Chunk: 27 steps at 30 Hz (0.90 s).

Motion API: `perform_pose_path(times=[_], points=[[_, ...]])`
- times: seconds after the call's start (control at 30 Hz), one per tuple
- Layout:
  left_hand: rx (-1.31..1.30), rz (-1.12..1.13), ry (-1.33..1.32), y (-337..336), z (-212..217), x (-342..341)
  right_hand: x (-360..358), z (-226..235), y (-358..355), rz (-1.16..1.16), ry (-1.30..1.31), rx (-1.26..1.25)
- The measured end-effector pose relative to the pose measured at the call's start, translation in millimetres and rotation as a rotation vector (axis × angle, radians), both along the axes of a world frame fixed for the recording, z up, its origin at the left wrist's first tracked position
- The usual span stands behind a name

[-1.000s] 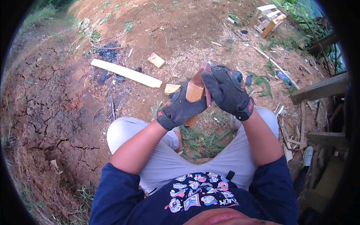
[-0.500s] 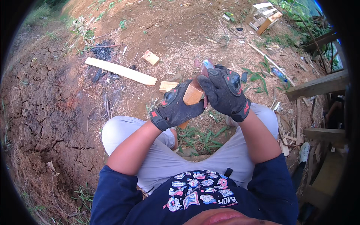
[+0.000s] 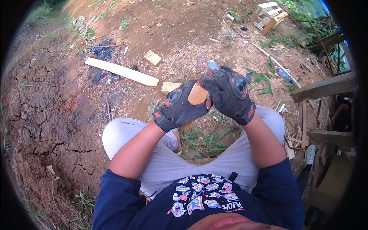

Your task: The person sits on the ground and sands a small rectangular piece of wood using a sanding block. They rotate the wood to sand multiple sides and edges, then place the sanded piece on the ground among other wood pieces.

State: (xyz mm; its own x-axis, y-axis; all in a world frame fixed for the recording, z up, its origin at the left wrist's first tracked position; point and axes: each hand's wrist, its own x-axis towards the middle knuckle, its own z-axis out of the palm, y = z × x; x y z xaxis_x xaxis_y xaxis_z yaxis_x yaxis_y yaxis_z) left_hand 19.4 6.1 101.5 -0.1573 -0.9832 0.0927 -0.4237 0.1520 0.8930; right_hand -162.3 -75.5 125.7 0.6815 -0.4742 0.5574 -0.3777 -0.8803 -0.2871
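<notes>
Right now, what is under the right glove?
Around the right hand, parts of a reddish sheet and a wooden block show; whatever lies beneath its palm is covered.

Left hand (image 3: 181, 104) beside right hand (image 3: 229, 92)

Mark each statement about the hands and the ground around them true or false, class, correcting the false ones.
1. The left hand grips a wooden block. True.
2. Both hands are bare. False: they wear dark gloves.
3. The right hand holds a reddish-brown sheet against the block. True.
4. A pale board lies right of the hands. False: the pale board lies to their left.
5. A slatted wooden crate stands beyond the hands, to the right. True.
</notes>
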Motion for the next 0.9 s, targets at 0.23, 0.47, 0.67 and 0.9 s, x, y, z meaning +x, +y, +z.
perform_pose_path(times=[0.23, 0.47, 0.67, 0.9], points=[[-0.318, 0.014, -0.085, 0.6, -9.3, 8.1, 5.4, 12.2, 13.4, -0.035, 0.032, -0.033], [0.155, 0.02, -0.155, -6.1, 12.0, 3.4, 12.5, 26.6, 8.6, 0.01, 0.068, 0.12], [-0.024, 0.022, -0.176, 2.3, 6.0, 8.0, 7.5, -13.8, -10.7, -0.113, 0.145, 0.017], [0.024, 0.003, -0.129, 0.5, 15.5, 0.1, 4.2, -41.6, -32.5, -0.151, 0.107, -0.153]])
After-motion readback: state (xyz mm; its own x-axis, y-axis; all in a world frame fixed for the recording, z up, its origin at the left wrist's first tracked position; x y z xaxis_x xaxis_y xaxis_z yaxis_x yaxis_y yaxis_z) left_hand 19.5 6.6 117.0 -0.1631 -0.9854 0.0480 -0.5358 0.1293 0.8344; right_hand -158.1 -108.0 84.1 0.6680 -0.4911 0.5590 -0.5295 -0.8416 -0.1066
